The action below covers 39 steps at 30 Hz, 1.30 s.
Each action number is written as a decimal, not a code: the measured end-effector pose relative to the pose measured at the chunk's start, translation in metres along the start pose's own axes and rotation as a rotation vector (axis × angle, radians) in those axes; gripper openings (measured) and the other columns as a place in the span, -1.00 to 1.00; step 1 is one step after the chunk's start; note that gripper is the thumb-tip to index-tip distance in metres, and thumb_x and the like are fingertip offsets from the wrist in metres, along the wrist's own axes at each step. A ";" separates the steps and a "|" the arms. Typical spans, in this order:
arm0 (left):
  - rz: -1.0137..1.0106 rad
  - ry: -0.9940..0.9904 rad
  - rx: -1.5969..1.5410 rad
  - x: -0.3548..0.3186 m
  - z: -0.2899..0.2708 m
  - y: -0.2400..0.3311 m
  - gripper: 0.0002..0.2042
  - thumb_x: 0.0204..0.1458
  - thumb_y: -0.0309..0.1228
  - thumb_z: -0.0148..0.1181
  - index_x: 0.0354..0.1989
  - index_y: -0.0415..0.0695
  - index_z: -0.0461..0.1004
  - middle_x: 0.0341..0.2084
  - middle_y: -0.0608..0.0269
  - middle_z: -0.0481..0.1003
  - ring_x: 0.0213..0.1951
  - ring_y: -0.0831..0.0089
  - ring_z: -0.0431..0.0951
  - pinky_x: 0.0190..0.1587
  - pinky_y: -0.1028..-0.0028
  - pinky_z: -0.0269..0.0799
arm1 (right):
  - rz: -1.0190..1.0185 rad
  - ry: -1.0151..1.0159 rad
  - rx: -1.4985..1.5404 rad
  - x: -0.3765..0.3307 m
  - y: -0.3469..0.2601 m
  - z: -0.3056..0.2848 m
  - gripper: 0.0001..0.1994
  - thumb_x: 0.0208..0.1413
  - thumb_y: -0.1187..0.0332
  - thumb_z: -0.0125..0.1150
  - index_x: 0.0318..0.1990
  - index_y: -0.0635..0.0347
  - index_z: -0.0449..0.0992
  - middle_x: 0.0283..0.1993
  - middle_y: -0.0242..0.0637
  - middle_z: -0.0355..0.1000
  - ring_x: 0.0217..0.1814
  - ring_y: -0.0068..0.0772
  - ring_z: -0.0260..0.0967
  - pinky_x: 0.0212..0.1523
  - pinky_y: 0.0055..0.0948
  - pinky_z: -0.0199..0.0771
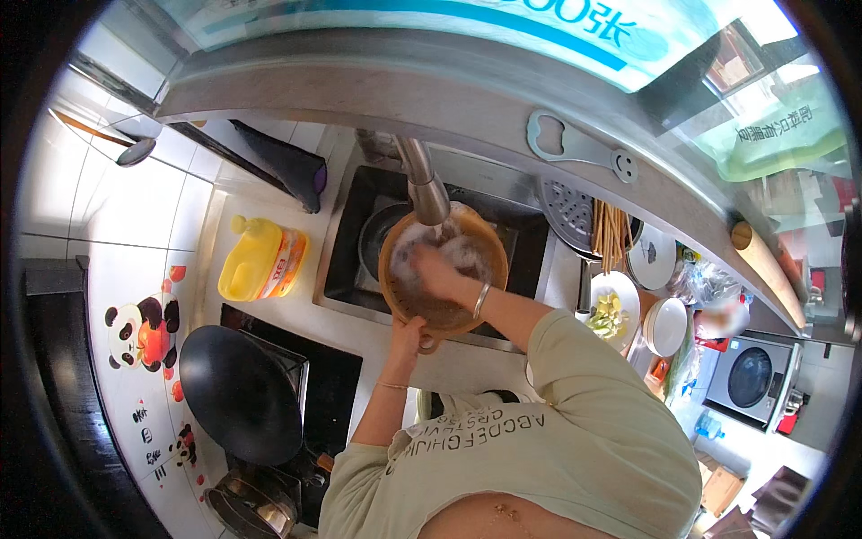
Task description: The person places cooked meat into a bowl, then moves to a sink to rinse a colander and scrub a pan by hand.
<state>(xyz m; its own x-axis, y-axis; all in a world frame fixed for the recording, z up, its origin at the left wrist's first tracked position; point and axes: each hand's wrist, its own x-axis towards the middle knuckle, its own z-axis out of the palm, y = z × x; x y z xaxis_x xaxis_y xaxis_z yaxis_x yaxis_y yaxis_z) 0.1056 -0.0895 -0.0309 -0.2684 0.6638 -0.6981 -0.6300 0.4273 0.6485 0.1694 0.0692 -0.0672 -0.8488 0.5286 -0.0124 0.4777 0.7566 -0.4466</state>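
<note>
A round tan-yellow basin point(496, 247) sits over the dark sink point(346, 292), beneath the metal faucet point(427, 193). Water and white foam fill part of it, and small dark marks show along its inner wall. My left hand point(409, 337) is closed on the near rim, beside a small loop handle. Inside the basin is my right hand point(435, 272), blurred by motion, its fingers in the foamy water. Whatever those fingers touch is hidden. A dark round pan point(370, 247) lies in the sink, partly behind the basin.
Left of the sink stands a yellow detergent bottle point(256, 260); nearer, a black wok point(241, 395) sits on the stove. On the right are a steel grater-like disc point(566, 211), chopsticks point(611, 235), a plate of pale-green chopped food point(611, 314) and white bowls point(665, 327). A ledge point(359, 90) overhangs the sink.
</note>
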 end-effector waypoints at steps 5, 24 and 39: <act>-0.095 0.031 -0.015 -0.001 -0.013 0.000 -0.69 -0.05 -0.54 -0.01 -0.08 -0.16 0.24 -0.35 0.26 0.38 -0.42 0.48 0.43 -0.61 0.52 0.32 | 0.044 -0.631 0.209 -0.027 -0.022 -0.026 -0.73 -0.16 0.51 0.13 -0.20 0.22 0.47 -0.15 -0.02 0.37 -0.07 -0.02 0.33 -0.14 -0.19 0.37; -0.128 0.086 0.041 -0.044 -0.054 -0.003 -0.69 -0.05 -0.52 0.02 -0.08 -0.16 0.25 -0.37 0.24 0.41 -0.51 0.49 0.43 -0.59 0.56 0.34 | 0.478 0.415 0.775 -0.072 0.027 -0.093 -0.90 0.02 0.47 0.02 -0.29 0.18 0.42 -0.35 -0.21 0.40 -0.38 -0.33 0.35 -0.33 -0.36 0.33; -0.071 0.067 0.138 -0.083 -0.085 -0.031 -0.57 -0.07 -0.54 -0.05 0.06 -0.17 0.17 -0.24 0.20 0.40 -0.36 0.39 0.49 -0.42 0.55 0.42 | 0.429 -0.123 0.372 -0.105 -0.022 -0.071 -0.56 -0.05 0.25 0.06 0.04 0.16 0.33 -0.17 0.07 0.42 -0.13 0.03 0.40 -0.11 -0.12 0.38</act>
<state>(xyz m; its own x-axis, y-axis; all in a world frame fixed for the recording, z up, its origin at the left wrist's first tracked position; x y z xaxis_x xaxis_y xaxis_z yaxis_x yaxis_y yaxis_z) 0.0857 -0.2101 -0.0189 -0.2776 0.5890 -0.7590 -0.5438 0.5549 0.6296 0.2637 0.0245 0.0077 -0.6274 0.6929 -0.3555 0.6920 0.2867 -0.6626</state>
